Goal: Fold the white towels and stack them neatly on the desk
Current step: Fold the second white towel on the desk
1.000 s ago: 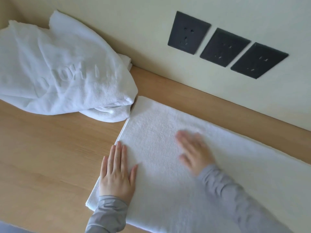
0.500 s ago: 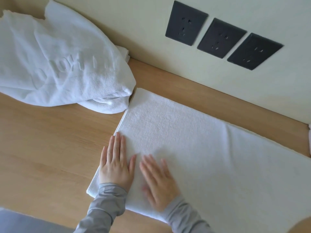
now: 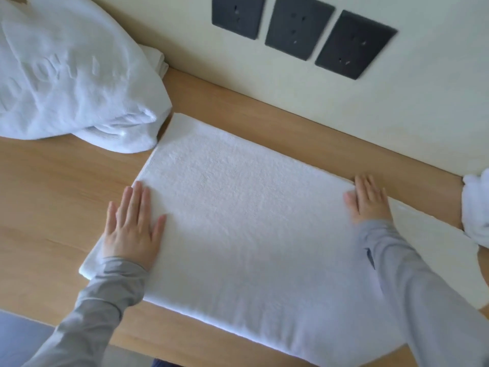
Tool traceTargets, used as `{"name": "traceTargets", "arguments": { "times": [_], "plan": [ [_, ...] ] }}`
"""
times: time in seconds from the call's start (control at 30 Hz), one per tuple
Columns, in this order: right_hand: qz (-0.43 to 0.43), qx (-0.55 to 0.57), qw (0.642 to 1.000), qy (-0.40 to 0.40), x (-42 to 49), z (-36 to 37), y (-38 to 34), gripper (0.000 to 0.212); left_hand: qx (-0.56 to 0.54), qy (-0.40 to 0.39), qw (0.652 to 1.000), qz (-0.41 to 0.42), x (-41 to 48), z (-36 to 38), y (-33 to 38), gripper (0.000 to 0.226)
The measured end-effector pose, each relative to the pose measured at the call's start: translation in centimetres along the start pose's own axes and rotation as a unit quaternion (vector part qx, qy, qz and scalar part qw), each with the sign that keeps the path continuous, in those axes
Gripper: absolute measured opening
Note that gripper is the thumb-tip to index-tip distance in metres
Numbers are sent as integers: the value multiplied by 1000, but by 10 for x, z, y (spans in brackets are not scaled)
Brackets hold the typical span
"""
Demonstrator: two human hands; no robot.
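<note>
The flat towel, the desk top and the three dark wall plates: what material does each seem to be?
Flat towel: probably white terry cotton; its surface shows a nubby pile. Desk top: light wood or wood-look laminate, matte, with faint grain lines; which of the two cannot be told. Wall plates: likely dark grey plastic, smooth and matte.

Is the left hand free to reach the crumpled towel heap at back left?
Probably yes: the left hand lies flat and empty on the spread towel, and only bare desk separates it from the crumpled heap.
</note>
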State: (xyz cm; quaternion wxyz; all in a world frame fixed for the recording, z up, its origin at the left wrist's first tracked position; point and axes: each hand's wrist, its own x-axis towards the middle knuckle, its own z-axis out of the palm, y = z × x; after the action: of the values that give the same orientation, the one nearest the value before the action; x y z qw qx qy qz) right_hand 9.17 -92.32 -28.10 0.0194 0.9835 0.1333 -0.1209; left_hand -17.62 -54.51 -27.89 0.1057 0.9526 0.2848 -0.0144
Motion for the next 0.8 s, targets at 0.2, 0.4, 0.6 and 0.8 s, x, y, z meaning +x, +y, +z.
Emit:
{"name": "traceTargets", "arguments": {
  "times": [0.2,0.4,0.6,0.8],
  "plan": [
    [-141,71,982,98,-50,-3,-55,57,-70,44,995,50,-30,6,111,59],
    [-359,15,931,63,-126,26,-70,53,-50,-3,989,139,-71,39,219,53],
    [-284,36,957,55,-69,23,14,56,-20,-9,993,114,-72,54,218,61],
    [-218,11,976,17,-38,8,43,58,-9,-20,995,102,-72,57,219,70]
  ]
}}
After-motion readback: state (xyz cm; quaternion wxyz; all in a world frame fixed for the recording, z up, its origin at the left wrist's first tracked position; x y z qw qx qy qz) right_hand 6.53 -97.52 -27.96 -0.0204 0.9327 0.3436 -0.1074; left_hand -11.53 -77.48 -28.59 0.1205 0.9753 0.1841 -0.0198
